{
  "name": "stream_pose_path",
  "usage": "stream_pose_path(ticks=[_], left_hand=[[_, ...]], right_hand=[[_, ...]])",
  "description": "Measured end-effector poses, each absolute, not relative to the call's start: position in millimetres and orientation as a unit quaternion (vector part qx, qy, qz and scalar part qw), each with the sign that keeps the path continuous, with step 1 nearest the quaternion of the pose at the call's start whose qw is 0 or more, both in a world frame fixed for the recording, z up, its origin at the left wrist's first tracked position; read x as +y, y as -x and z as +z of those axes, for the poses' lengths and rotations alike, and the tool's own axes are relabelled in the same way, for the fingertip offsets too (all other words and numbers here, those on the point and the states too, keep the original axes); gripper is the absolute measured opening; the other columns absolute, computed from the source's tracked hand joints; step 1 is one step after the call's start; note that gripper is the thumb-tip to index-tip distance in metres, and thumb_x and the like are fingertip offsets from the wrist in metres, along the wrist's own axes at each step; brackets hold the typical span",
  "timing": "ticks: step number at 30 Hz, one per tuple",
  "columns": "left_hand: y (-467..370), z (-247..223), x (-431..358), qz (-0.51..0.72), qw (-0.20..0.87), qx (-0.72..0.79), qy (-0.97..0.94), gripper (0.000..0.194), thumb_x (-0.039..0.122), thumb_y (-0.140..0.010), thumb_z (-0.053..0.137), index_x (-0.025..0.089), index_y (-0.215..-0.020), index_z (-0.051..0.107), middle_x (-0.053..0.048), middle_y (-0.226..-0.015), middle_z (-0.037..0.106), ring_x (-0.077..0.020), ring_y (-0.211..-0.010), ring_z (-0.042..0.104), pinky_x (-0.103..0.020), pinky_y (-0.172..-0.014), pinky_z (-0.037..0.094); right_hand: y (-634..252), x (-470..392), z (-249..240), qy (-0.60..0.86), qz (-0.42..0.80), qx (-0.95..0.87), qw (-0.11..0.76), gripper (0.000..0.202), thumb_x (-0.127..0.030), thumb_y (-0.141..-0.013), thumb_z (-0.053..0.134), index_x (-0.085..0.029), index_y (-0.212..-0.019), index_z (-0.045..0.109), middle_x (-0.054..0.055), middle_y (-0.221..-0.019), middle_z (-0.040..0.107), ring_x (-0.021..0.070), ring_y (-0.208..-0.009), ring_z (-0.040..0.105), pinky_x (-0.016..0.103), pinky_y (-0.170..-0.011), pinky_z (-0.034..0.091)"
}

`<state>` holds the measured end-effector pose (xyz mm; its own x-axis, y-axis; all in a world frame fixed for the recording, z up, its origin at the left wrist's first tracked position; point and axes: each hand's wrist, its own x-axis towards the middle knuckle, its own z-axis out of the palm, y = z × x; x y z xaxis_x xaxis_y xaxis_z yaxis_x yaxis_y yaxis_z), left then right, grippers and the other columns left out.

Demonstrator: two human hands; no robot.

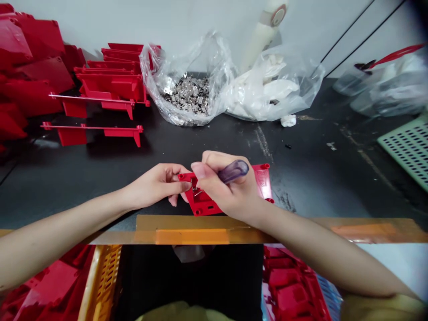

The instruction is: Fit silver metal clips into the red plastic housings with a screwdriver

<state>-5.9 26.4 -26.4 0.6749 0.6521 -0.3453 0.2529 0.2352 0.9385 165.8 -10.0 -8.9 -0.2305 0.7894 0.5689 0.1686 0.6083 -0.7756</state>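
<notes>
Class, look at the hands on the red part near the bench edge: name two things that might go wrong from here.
1. The right hand presses a purple-handled tool beside the left hand fingers; a slip might jab them.
2. The red plastic part lies near the bench edge; a push may send it off.

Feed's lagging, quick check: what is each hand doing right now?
Left hand: closed, pinching the red plastic part at its left edge.
Right hand: closed around a purple-handled tool, tip hidden.
</notes>
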Motion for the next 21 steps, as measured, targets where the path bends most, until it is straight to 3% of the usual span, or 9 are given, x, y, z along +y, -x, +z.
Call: stream_pose_path(ticks=[5, 14, 21], left_hand=[[6.5, -27.8, 25.1, 0.153, 0.704, 0.359, -0.593, 0.013, 0.023, -0.08, 0.063, 0.013, -0.074, 0.057, 0.003, -0.057, 0.064, -0.0053, -0.046, 0.055, -0.015, -0.048, 0.047], [5.0, -22.8, 25.9, 0.151, 0.705, 0.357, -0.594, 0.011, 0.02, -0.078, 0.064, 0.011, -0.084, 0.062, 0.001, -0.063, 0.067, -0.0055, -0.049, 0.056, -0.015, -0.048, 0.047], [5.1, -25.8, 26.9, 0.155, 0.701, 0.362, -0.595, 0.008, 0.019, -0.079, 0.061, 0.012, -0.076, 0.06, 0.002, -0.061, 0.067, -0.0049, -0.045, 0.054, -0.015, -0.047, 0.046]], right_hand=[[-167.5, -12.2, -11.2, 0.348, 0.361, -0.688, 0.525, 0.039, -0.024, -0.092, 0.052, -0.017, -0.054, 0.046, -0.006, -0.05, 0.038, 0.0046, -0.043, 0.038, 0.02, -0.042, 0.029], [-166.1, -10.9, -8.3, 0.302, 0.332, -0.733, 0.511, 0.039, -0.019, -0.087, 0.059, -0.016, -0.053, 0.041, -0.006, -0.054, 0.045, 0.0029, -0.046, 0.04, 0.018, -0.044, 0.033], [-169.4, -13.4, -9.3, 0.337, 0.344, -0.706, 0.519, 0.037, -0.023, -0.091, 0.055, -0.016, -0.054, 0.048, -0.004, -0.052, 0.044, 0.0048, -0.044, 0.04, 0.021, -0.043, 0.031]])
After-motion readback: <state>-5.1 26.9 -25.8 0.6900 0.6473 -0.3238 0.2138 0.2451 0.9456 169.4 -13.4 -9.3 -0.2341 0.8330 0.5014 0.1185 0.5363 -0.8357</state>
